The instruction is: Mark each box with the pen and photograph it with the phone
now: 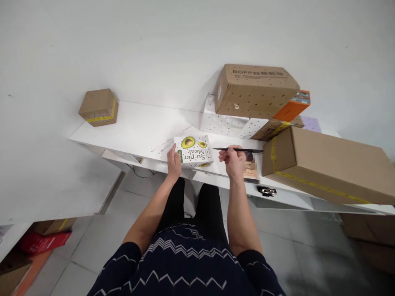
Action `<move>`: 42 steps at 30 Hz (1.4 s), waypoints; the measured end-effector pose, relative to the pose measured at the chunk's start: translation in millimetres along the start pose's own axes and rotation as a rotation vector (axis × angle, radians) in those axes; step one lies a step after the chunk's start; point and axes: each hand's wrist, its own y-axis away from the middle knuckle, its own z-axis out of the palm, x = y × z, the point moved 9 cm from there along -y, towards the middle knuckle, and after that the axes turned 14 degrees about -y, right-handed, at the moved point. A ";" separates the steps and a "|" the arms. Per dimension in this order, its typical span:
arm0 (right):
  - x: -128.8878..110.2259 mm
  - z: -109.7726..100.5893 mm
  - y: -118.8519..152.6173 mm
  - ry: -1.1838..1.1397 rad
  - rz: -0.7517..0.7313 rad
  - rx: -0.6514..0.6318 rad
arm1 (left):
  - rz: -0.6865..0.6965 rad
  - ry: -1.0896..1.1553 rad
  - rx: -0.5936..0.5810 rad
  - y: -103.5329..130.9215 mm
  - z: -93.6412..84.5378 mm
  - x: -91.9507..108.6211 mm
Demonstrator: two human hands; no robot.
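A white box with avocado pictures and "Su-per Meal" print [194, 151] lies on the white desk [138, 127], its lettering upside down to me. My left hand [174, 161] rests against the box's left end, fingers along its side. To the right of the box, my right hand [233, 161] is closed around a slim black pen-like stick [251, 151], whose pointed tip faces left, just short of the box. Below that stick lies a dark-edged picture or booklet [251, 167], partly covered by my right hand.
A large cardboard box [333, 164] fills the desk's right side. Behind stand another carton [256, 90], a white box [224, 123] and an orange box [291, 109]. A small carton [99, 107] sits far left. A shiny metal object [267, 191] lies at the front edge.
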 end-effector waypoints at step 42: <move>35.8 76.6 17.4 0.380 -0.034 -0.285 | 0.070 0.015 0.042 -4.0 4.9 -9.4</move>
